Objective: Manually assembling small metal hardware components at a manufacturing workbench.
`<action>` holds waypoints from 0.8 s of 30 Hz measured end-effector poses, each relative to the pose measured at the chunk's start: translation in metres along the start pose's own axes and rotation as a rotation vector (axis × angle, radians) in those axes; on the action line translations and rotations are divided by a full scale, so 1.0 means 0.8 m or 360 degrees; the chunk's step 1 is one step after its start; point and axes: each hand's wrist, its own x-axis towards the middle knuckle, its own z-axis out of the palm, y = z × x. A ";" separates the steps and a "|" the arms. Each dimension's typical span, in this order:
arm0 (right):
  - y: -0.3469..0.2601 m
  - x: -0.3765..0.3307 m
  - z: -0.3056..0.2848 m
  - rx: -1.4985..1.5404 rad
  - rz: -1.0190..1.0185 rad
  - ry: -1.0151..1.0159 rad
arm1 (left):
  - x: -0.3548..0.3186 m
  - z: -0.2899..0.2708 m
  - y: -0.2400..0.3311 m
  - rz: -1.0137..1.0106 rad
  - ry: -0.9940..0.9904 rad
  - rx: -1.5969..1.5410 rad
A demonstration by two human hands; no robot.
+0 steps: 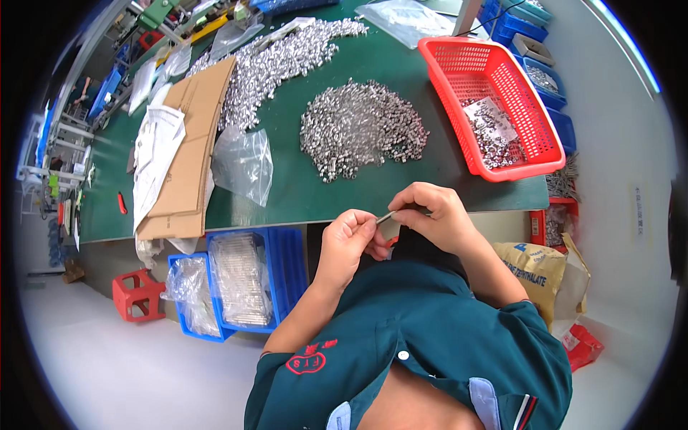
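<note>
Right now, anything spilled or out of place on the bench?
Possibly: the near heap of metal parts lies loose on the green table, uncontained, though a red basket stands beside it. May be deliberate.

Slim rod: ends hidden in left hand and right hand. Orange item: partly covered, kind unclear. Blue container: cut off by upper edge.

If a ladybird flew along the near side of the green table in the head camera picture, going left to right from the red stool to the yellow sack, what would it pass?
Red stool → blue bins → left hand → thin rod → right hand → yellow sack.
</note>
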 end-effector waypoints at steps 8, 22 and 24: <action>-0.040 0.025 -0.102 -0.0476 -0.0261 0.0193 | 0.073 0.074 0.072 0.0133 -0.0393 0.0336; 0.030 0.048 -0.205 -0.0538 -0.0184 0.0264 | 0.188 0.169 0.096 -0.0011 -0.0551 0.0574; 0.044 0.045 -0.212 -0.0435 -0.0096 0.0300 | 0.192 0.163 0.093 -0.0027 -0.0527 0.0579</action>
